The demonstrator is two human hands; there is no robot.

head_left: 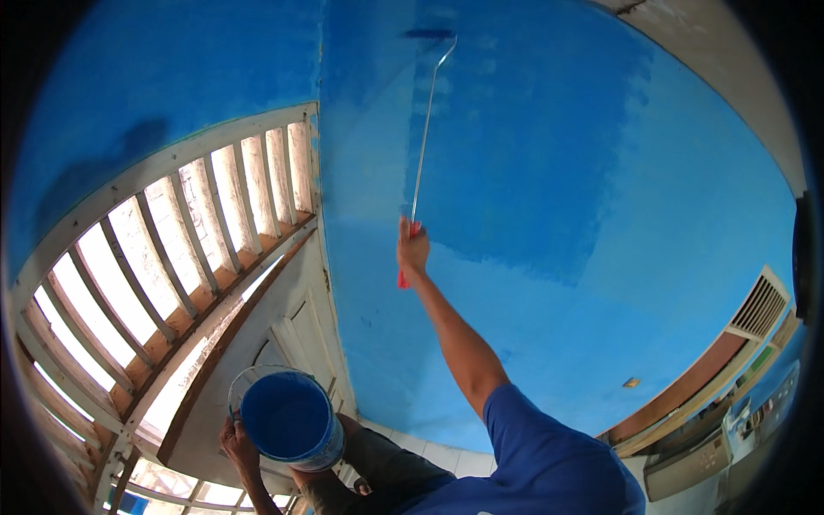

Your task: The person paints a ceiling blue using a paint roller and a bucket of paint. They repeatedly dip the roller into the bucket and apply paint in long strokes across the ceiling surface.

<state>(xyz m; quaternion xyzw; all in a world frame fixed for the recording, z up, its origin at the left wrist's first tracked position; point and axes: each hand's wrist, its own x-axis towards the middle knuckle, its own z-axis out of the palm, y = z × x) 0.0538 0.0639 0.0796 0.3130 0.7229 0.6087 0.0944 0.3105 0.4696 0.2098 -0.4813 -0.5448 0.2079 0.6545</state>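
Head view, as seen from within the room: the right hand (414,251) wraps its fingers, closed together, around the red grip of a long-rodded metal paint roller (424,137). Its dark blue sleeve (429,34) sits high up at the light blue wall (481,343), across the left edge of a darker blue painted patch (532,154) (whether it touches, I cannot tell). Below and to the left, the left hand (239,442) holds a round plastic bucket (333,442) by its side, fingers bent; whether they pinch the rim or the thin wire handle (232,386), I cannot tell. Blue paint (287,416) shows inside, above the person's legs. Farther left stands a white-painted wooden slatted frame (172,163).
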